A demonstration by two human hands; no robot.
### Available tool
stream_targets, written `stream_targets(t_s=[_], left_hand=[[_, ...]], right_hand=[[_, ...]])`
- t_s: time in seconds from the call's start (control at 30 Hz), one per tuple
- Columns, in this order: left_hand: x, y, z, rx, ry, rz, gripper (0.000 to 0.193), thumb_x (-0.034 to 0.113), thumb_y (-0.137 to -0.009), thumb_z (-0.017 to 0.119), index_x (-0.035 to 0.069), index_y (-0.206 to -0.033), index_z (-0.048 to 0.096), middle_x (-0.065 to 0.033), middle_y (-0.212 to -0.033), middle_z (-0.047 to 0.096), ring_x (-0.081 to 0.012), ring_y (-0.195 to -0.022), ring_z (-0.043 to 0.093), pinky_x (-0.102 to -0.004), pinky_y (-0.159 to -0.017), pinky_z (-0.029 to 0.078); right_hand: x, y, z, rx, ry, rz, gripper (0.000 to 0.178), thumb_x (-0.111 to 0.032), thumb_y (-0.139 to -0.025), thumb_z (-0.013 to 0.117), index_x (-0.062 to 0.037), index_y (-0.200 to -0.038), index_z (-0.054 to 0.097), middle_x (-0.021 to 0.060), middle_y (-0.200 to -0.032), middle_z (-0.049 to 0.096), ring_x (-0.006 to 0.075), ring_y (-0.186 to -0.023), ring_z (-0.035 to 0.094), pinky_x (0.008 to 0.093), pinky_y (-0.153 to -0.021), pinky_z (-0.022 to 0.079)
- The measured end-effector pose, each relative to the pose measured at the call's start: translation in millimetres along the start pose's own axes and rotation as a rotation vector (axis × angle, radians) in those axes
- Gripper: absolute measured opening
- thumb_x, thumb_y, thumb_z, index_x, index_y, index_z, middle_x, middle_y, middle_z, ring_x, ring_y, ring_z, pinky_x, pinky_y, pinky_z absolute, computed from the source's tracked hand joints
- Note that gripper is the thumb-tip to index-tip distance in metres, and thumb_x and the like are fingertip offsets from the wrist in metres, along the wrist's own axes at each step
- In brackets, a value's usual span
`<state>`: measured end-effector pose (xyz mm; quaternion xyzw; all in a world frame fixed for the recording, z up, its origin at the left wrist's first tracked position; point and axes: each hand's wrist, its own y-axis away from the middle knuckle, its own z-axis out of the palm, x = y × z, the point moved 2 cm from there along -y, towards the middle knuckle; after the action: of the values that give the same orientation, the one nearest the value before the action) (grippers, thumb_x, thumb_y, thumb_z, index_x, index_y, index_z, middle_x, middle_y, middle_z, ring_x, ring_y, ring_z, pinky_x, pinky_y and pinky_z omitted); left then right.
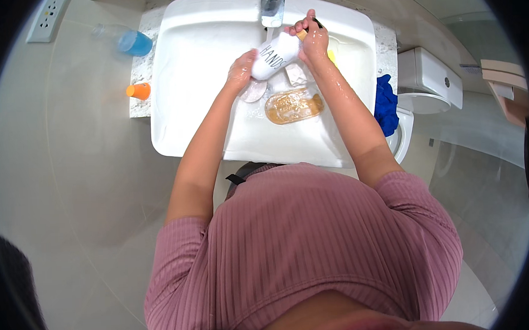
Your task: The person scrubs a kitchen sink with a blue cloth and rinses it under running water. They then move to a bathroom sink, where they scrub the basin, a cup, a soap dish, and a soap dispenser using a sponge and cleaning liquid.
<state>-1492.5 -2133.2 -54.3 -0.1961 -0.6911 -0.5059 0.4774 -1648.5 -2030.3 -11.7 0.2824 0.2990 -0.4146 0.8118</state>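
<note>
Over the white sink [185, 97] I hold a white soap dispenser bottle [276, 57] with dark lettering, tilted under the faucet [271, 8]. My left hand [241, 70] is closed around its base. My right hand [314, 38] grips its neck, where a tan collar and a black pump part show between the fingers. Water runs from the spout onto the bottle. Below it in the basin lie a wet amber oval tray [294, 106], a white squarish piece [296, 75] and a pale round piece [253, 92] by my left hand. Something yellow [332, 56] is partly hidden behind my right wrist.
On the speckled counter at the left are a clear bottle with blue liquid [134, 43] and an orange cup [138, 91]. A crumpled blue cloth [386, 106] hangs at the sink's right side, beside a white toilet [424, 78]. A wall outlet [48, 19] is at far left.
</note>
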Motion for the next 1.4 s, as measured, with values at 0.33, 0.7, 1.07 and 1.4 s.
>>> stream_targets(t_s=[0.33, 0.7, 1.07, 1.4], left_hand=[[2.5, -29.2, -11.8, 0.072, 0.922, 0.182, 0.033, 0.03, -0.092, 0.053, 0.007, -0.115, 0.054, -0.0119, -0.111, 0.058, -0.0253, -0.104, 0.055, -0.0414, -0.093, 0.044], [-2.3, 35.7, -62.3, -0.254, -0.022, 0.034, 0.056, 0.027, -0.075, 0.075, 0.003, -0.12, 0.051, -0.0092, -0.111, 0.059, -0.0186, -0.101, 0.057, -0.0319, -0.089, 0.045], [-2.9, 92.5, -90.4, 0.021, -0.062, 0.063, 0.087, 0.014, -0.057, 0.085, 0.004, -0.13, 0.039, -0.0104, -0.113, 0.058, -0.0217, -0.105, 0.057, -0.0361, -0.09, 0.047], [-6.1, 94.3, -79.1, 0.149, -0.099, 0.235, 0.087, 0.015, -0.058, 0.086, 0.007, -0.13, 0.038, -0.0095, -0.111, 0.058, -0.0234, -0.103, 0.057, -0.0371, -0.089, 0.047]], right_hand=[[25.9, 48.1, 11.2, 0.023, 0.071, -0.284, 0.017, -0.013, -0.092, 0.053, 0.0027, -0.098, 0.056, 0.0132, -0.098, 0.063, 0.0207, -0.096, 0.058, 0.0325, -0.091, 0.044], [58.3, 38.5, 31.1, -0.126, 0.306, 0.32, 0.024, -0.016, -0.084, 0.065, 0.0013, -0.098, 0.055, 0.0124, -0.091, 0.063, 0.0193, -0.085, 0.06, 0.0312, -0.082, 0.048], [88.0, 0.9, 20.0, 0.051, -0.576, 0.736, 0.027, -0.023, -0.09, 0.034, -0.0062, -0.075, 0.05, 0.0053, -0.069, 0.047, 0.0168, -0.062, 0.045, 0.0282, -0.055, 0.038], [7.2, -1.1, 7.3, -0.058, -0.145, 0.935, 0.024, -0.019, -0.099, 0.034, -0.012, -0.076, 0.039, -0.0037, -0.059, 0.035, 0.0074, -0.046, 0.029, 0.0223, -0.039, 0.023]])
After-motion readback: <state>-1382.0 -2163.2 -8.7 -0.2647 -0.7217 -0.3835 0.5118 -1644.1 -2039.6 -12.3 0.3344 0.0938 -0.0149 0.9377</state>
